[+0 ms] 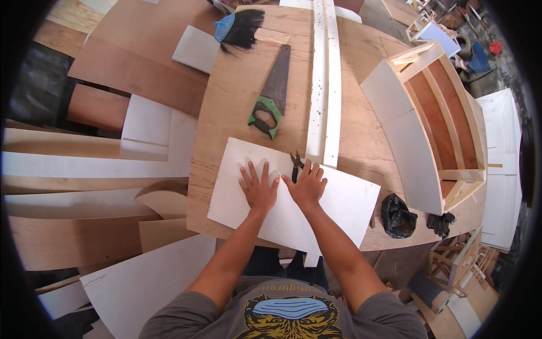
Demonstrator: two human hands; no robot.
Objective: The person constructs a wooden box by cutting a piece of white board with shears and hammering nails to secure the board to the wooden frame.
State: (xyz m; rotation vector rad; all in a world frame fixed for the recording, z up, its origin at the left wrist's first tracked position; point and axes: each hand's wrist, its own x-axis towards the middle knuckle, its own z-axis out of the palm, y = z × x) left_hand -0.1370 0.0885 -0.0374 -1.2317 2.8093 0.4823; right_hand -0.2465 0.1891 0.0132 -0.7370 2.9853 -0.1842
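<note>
Panel [287,211], white, lies on worktable [226,101] before you. Your left hand [261,190] and right hand [306,189] rest on it, fingers spread. Pliers [296,163] beside right fingers: careless sideways sweep could scratch panel.

White board [350,195], brown table [226,107]

The table has wavy wood lines. The saw [276,82] has a green and black handle and a grey blade. The brush [240,29] is blue with black bristles. The long white strip [319,79] has dark specks. The plastic bags [397,217] are black.
</note>
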